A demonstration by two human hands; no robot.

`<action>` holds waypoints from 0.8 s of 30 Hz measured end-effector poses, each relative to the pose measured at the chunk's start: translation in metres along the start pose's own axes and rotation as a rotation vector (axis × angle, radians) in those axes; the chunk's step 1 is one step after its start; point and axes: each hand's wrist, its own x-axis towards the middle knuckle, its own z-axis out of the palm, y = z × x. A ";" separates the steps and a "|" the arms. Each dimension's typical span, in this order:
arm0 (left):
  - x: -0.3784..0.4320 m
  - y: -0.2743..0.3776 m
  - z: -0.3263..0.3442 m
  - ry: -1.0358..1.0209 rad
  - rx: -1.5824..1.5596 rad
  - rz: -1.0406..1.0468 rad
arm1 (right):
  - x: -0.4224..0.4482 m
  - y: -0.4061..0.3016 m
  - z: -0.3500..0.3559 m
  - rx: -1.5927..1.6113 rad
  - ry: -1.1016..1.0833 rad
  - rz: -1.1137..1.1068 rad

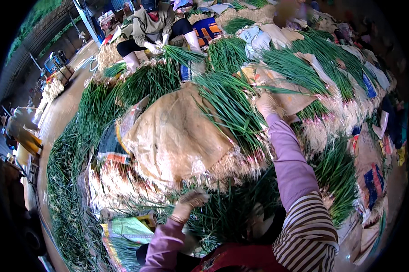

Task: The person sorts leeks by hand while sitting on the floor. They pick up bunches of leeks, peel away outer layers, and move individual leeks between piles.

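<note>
My right hand, in a pale soiled glove, reaches far out to the root ends of green onions lying on a pile; whether its fingers hold any is hard to tell. Near my body, my left hand, gloved and dirty, is over dark loose green leaves; its fingers are blurred. Between and beyond the hands, a tan woven sack covers part of the pile, with pale roots showing along its near edge.
A person in white gloves and boots sits across the pile, handling green onions. More onion bunches and sacks lie at the right. A green and yellow sack lies at the lower left. A wet floor runs along the left.
</note>
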 end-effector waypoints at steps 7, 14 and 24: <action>0.031 -0.035 -0.012 0.105 -0.192 -0.214 | 0.083 -0.020 0.057 -0.272 -0.285 -0.026; 0.045 -0.035 -0.020 0.174 -0.253 -0.255 | 0.121 -0.024 0.085 -0.218 -0.475 -0.024; 0.069 -0.049 -0.035 0.252 -0.794 -0.094 | 0.008 -0.056 0.052 -0.380 0.073 -0.647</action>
